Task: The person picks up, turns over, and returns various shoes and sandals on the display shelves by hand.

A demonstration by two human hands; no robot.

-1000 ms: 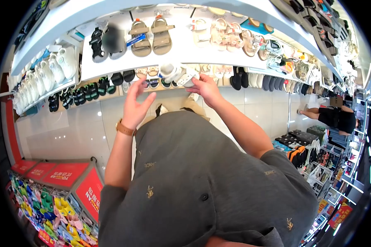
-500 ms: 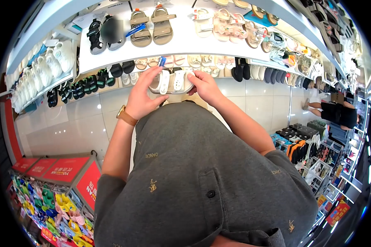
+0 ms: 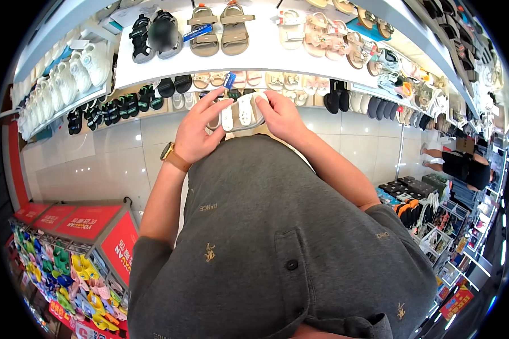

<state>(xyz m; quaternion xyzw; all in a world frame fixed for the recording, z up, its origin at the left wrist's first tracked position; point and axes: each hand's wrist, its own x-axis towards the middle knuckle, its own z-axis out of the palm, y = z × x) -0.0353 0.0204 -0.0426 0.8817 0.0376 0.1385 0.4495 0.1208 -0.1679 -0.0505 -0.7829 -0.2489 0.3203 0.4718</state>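
Note:
A beige sandal with white straps (image 3: 245, 110) lies sideways between my hands, just beyond my shirt front and below the shelf edge. My left hand (image 3: 199, 129), with a brown-strapped watch at its wrist, curves around the sandal's left end, fingers above and thumb below. At the other end my right hand (image 3: 283, 117) grips it, the thumb near the white strap and the other fingers mostly hidden. A blue tag (image 3: 230, 80) sticks up beside my left fingertips.
A white shelf (image 3: 209, 66) ahead carries black, brown and pink sandals, with more footwear on the level underneath. Red-panelled racks of colourful slippers (image 3: 90, 288) stand at lower left. Boxes and hanging goods fill the right side, where another person (image 3: 466, 168) stands.
The left fingers and thumb have drawn in further over the sandal's left end. The view has shifted slightly, so the shelf sits a little further right.

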